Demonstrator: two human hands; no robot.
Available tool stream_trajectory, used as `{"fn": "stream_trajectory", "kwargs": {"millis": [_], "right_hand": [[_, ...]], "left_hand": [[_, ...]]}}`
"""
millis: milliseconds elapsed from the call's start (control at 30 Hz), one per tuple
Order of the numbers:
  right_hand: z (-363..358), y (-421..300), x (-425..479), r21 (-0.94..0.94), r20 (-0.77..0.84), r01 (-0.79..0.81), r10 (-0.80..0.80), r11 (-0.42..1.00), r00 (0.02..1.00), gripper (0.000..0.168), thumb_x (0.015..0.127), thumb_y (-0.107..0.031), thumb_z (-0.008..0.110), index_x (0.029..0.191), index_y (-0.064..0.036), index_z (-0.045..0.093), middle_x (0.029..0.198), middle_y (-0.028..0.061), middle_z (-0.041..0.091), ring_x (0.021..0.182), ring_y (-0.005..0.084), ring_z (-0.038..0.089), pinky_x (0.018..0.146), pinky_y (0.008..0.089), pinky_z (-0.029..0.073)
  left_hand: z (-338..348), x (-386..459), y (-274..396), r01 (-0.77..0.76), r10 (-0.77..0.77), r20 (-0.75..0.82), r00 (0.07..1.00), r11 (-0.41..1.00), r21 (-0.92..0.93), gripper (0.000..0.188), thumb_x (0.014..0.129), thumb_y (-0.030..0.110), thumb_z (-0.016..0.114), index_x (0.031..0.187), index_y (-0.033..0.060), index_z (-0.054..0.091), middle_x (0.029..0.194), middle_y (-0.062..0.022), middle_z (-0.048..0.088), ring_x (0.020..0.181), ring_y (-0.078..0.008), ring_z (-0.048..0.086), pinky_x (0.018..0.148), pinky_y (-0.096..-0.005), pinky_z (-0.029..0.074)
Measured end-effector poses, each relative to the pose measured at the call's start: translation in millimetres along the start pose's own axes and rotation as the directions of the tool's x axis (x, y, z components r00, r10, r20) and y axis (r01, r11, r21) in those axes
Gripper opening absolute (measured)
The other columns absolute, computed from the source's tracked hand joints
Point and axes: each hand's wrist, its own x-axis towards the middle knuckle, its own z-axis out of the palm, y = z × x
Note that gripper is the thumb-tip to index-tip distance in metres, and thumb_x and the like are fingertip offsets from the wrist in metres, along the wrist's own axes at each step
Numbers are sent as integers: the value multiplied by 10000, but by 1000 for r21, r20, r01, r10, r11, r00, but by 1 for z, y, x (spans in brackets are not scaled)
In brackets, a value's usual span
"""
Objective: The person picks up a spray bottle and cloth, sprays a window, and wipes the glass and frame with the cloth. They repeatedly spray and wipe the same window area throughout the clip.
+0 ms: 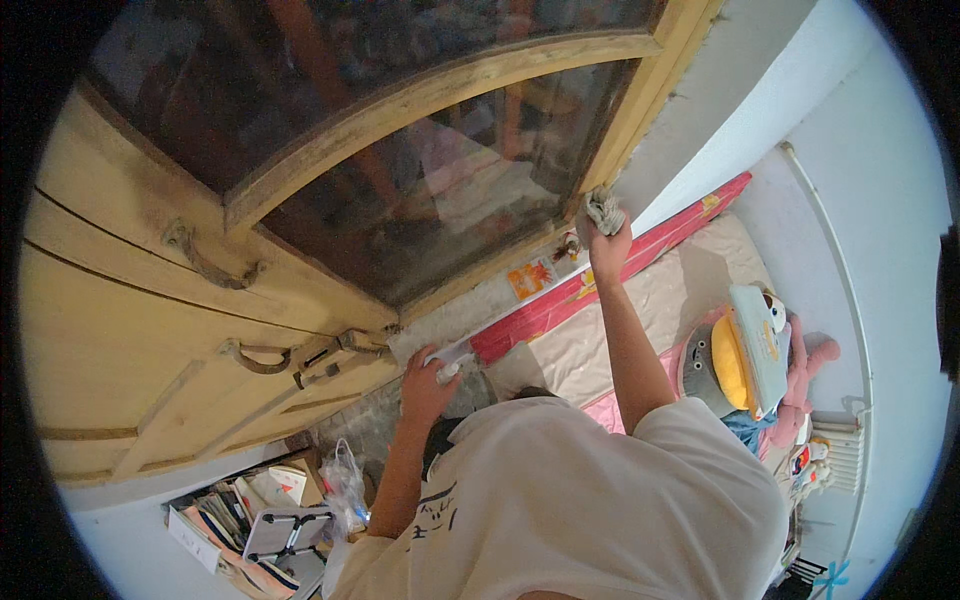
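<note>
My right hand (611,251) grips a crumpled grey cloth (604,211) at the lower corner of a yellow wooden window frame (592,169). The cloth is against or very near the wood; exact contact is hard to tell. Dark glass panes (450,187) in the frame show reflections. Lower and to the left, my left hand (427,386) holds a small white object (448,372), mostly covered by the fingers, so its kind is unclear. That hand is near the sill (420,330) and the edge of a yellow wooden door (330,300).
Metal handles (259,358) and a latch (360,342) project from the door. An orange-and-white packet (530,279) lies on the sill. Below stands a bed (570,360) with a red padded edge (525,326) and plush toys (701,360). Books (225,510) and a folding table (289,534) sit lower left.
</note>
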Motion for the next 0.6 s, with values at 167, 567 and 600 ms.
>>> {"fn": "stream_trajectory", "kwargs": {"millis": [167,567,600], "right_hand": [[-10,-24,26,-9,-44,52,-52,999,998,339,759,-37,724,1085,-11,637,991,108,694,942,199,648,874,330,498],[-22,-101,64,43,-27,185,-184,982,983,393,753,-38,713,1131,16,623,1033,122,699,974,188,651,895,325,500],[-22,-101,65,50,-28,182,-181,982,983,396,750,-38,715,1132,15,622,1037,121,698,976,193,651,898,328,499]], "left_hand": [[-8,2,26,-49,69,-207,976,994,102,323,736,292,813,898,29,717,1139,-131,535,1084,-336,528,935,-465,464],[-48,13,56,-123,43,-292,955,958,-260,243,716,235,829,775,52,681,726,-89,610,636,-268,615,616,-387,509],[-54,14,53,-119,30,-288,957,948,-296,243,717,233,827,774,46,681,715,-94,621,608,-259,617,592,-377,510]]}}
